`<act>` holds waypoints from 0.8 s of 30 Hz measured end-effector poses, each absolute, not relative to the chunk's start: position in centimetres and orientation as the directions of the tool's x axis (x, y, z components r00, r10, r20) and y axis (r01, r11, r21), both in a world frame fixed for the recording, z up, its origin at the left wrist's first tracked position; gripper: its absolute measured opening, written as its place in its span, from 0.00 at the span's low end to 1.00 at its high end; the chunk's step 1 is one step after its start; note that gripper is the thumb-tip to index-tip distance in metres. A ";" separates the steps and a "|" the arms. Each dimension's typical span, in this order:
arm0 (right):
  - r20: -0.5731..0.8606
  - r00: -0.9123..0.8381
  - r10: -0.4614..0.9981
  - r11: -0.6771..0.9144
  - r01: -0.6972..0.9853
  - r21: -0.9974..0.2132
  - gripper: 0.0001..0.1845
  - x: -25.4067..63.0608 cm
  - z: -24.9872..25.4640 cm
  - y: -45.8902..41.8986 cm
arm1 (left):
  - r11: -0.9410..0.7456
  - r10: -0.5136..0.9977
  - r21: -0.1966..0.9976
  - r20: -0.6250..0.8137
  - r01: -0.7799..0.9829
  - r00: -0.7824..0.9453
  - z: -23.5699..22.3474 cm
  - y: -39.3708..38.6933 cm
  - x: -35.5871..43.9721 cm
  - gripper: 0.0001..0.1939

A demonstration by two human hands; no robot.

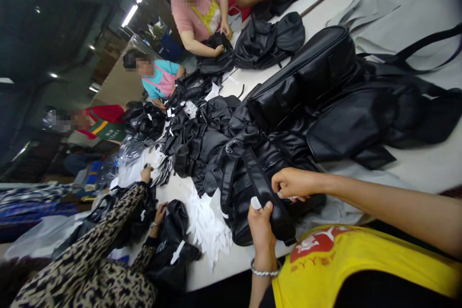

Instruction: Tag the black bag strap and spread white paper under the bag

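Observation:
A black backpack [249, 187] lies in front of me on the white table [415, 168], its strap running toward my body. My left hand [260, 225], a bead bracelet on its wrist, grips the lower end of that strap [269, 202] and pinches a small white tag [255, 202] at the thumb. My right hand [293, 184] reaches in from the right and closes its fingers on the bag's top edge just above; a sliver of white shows under the fingers. My yellow apron [361, 264] fills the bottom right.
More black backpacks [306, 77] are piled across the table's middle and far side. White paper tags [205, 226] are scattered near the front edge. A person in a leopard-print sleeve [108, 245] handles a bag at left; several other people work along the far side.

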State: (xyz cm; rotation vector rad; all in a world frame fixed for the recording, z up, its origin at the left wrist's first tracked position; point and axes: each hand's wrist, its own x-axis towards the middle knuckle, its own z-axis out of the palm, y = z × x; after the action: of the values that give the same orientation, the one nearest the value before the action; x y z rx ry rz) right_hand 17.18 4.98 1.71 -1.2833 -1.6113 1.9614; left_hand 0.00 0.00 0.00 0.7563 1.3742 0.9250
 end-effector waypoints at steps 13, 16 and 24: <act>-0.485 -0.677 0.553 -0.705 -0.070 -0.706 0.12 12.3 -0.8 5.4 | 0.338 0.924 0.913 -0.277 0.229 -0.262 -2.1 -1.1 -1.8 0.19; -0.471 -0.597 0.649 -0.610 -0.039 -0.791 0.07 11.5 -0.9 5.1 | 0.326 0.914 0.924 -0.253 0.202 -0.316 -1.9 -1.4 -1.8 0.21; -0.448 -0.376 0.811 -0.375 0.252 -0.892 0.07 10.0 -2.0 4.6 | 0.276 0.911 0.936 -0.181 0.220 -0.372 -1.1 -2.0 -1.0 0.17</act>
State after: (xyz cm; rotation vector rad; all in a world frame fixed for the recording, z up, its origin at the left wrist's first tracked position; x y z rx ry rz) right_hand 9.98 4.64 -1.96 -1.4288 -1.4302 1.8018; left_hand -1.05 -1.99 -1.07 1.0301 1.7767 1.1328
